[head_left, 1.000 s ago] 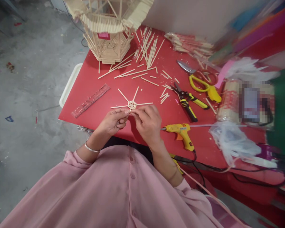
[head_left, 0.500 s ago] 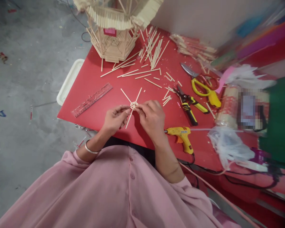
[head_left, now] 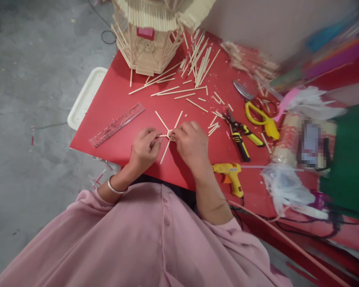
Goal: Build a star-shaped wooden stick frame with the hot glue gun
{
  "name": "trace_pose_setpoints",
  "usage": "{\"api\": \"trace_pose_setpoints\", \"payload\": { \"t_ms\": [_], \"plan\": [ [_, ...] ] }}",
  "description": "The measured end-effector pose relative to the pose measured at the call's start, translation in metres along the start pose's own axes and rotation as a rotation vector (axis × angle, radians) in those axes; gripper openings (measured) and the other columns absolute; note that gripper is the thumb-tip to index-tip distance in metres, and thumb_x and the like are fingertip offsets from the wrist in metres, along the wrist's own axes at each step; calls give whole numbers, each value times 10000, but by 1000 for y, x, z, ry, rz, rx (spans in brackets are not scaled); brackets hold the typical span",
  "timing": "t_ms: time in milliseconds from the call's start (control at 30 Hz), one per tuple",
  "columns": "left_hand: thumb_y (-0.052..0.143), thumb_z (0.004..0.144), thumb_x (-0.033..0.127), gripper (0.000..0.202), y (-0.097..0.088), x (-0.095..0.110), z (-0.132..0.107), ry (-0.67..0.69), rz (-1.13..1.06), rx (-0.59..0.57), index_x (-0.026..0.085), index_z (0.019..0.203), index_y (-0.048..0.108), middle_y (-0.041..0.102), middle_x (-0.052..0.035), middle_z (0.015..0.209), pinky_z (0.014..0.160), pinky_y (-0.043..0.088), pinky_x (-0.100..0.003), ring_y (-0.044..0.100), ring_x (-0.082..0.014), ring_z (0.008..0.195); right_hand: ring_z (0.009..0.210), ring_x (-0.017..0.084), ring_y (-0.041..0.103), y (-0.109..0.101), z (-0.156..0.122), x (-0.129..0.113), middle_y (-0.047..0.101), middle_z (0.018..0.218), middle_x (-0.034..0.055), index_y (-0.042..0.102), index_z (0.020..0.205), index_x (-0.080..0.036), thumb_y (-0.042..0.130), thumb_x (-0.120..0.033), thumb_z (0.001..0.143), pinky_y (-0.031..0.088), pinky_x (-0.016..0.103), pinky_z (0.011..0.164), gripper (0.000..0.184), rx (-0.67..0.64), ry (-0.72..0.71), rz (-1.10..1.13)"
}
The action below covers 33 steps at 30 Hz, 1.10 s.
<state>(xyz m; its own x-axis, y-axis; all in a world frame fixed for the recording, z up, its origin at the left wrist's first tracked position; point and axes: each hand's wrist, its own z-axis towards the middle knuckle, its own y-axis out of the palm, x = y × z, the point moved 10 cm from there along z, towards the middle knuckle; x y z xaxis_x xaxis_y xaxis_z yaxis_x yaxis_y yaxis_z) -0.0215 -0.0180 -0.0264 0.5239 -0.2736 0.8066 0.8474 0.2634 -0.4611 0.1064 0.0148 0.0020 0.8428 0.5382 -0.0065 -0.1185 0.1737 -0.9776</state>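
Observation:
A small frame of thin wooden sticks (head_left: 165, 152) spreads its arms like a star around a little ring at its centre, over the red tabletop. My left hand (head_left: 146, 146) is closed, pinching the frame's left arm between thumb and fingers. On the other side my right hand (head_left: 191, 141) is closed on the frame near the central ring; its fingertips cover the right part. A clear ruler (head_left: 118, 124) lies to the left of the frame. The yellow glue gun (head_left: 229, 175) rests on its side by my right forearm.
A model pavilion of sticks (head_left: 149, 52) stands at the back, with loose sticks (head_left: 202, 65) beside it. Cutting pliers (head_left: 238, 135), yellow-handled scissors (head_left: 254, 109) and a plastic bag (head_left: 283, 187) lie rightward. A white tray (head_left: 77, 107) sits past the left edge.
My left hand's fingers have shifted from near the central ring out along the left stick, which now shows between the hands. My right hand stays at the ring. The camera view has shifted slightly.

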Motion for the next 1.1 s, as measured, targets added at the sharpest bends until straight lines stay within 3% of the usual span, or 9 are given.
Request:
{"api": "trace_pose_setpoints", "payload": {
  "t_ms": [100, 200, 500, 867, 967, 1100],
  "plan": [
    [543, 935, 216, 205, 8, 0, -2, 38, 80, -21, 156, 1053, 700, 709, -108, 1077, 753, 543, -272, 652, -152, 831, 825, 225, 476, 0, 0, -3, 642, 822, 83, 735, 848, -188, 478, -290, 1028, 321, 362, 670, 330, -7, -11, -37],
    [518, 934, 173, 205, 15, 3, -3, 85, 100, -60, 164, 1054, 684, 725, -104, 1043, 858, 553, -304, 676, -191, 959, 825, 225, 466, 2, 1, -5, 642, 827, 89, 728, 844, -193, 479, -244, 1017, 301, 368, 661, 308, -28, -9, -28],
    [497, 934, 167, 198, 18, 4, -5, 108, 111, -60, 167, 1021, 676, 733, -90, 996, 822, 554, -294, 678, -186, 910, 839, 227, 479, 2, 1, -9, 651, 842, 93, 722, 850, -196, 451, -215, 1016, 308, 368, 650, 319, -27, -24, -70],
    [482, 940, 171, 210, 18, 2, -5, 74, 57, -81, 159, 1018, 677, 730, -118, 1056, 865, 566, -326, 686, -200, 971, 898, 230, 520, 4, -6, 14, 653, 905, 79, 745, 975, -220, 443, -356, 1037, 396, 349, 732, 337, 22, 124, 145],
    [528, 909, 173, 212, 18, -5, -3, -4, 29, -110, 164, 1030, 702, 739, -109, 1073, 875, 571, -324, 691, -193, 960, 897, 230, 527, -4, -13, 21, 653, 908, 80, 749, 998, -219, 462, -385, 1031, 417, 355, 776, 333, 78, 174, 172],
    [572, 886, 203, 318, 27, -34, 0, -358, -176, -273, 138, 1170, 699, 758, -87, 993, 631, 565, -266, 619, -108, 595, 878, 224, 538, -7, -20, 23, 647, 871, 66, 749, 964, -230, 496, -406, 1014, 416, 348, 781, 312, 81, 224, 200]
  ]
}}
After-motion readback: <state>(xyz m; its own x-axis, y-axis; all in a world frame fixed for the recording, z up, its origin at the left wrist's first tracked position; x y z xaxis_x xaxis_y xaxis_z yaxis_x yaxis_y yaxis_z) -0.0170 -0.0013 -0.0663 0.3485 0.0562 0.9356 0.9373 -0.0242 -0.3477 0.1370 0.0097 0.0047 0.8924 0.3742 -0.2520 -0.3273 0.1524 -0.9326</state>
